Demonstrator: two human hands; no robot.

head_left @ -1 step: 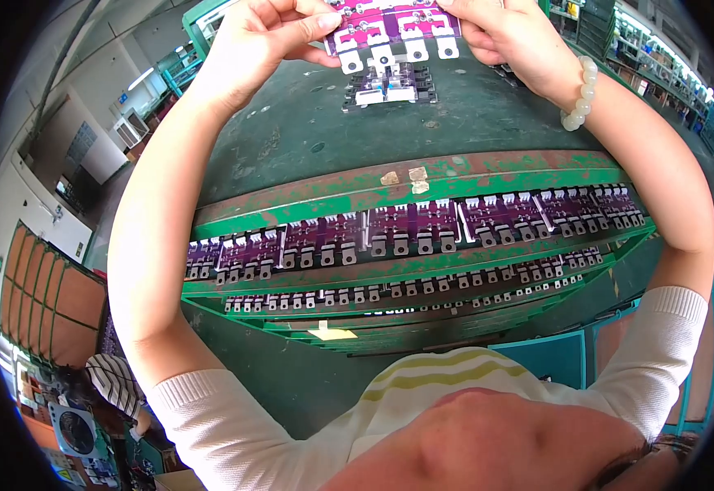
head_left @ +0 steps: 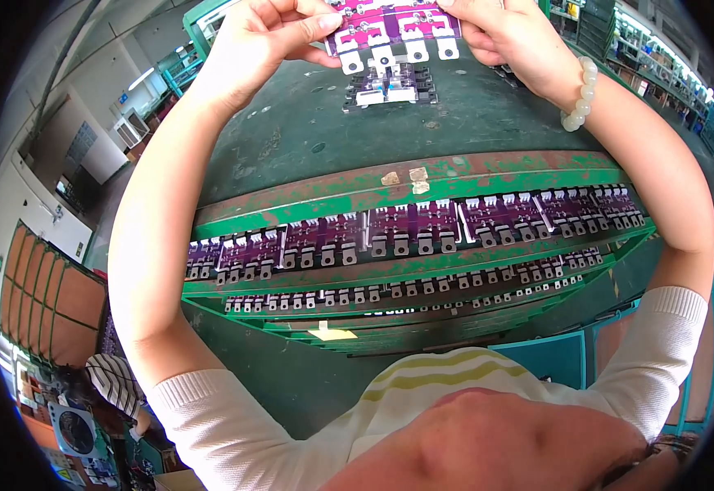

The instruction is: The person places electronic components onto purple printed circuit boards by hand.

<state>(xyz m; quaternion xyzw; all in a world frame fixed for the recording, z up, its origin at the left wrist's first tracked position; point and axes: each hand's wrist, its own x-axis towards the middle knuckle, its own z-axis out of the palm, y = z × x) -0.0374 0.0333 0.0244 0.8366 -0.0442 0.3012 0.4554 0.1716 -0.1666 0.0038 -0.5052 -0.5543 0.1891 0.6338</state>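
At the top of the view, a purple circuit board (head_left: 390, 28) with metal tabs along its near edge is held up between both hands. My left hand (head_left: 271, 34) pinches its left edge between thumb and fingers. At the opposite edge, my right hand (head_left: 511, 39) grips it, a pale beaded bracelet on the wrist. Below the held board, a stack of clear and dark parts with a white piece (head_left: 386, 96) rests on the green tabletop (head_left: 324, 135). The far side of the board is cut off by the view's upper edge.
Under the table's worn green front edge (head_left: 529, 168), shelves hold rows of similar purple boards (head_left: 410, 227). A yellow label (head_left: 332, 333) hangs on a lower shelf. Another person in a striped top (head_left: 111, 380) is at the lower left, near a fan (head_left: 77, 431).
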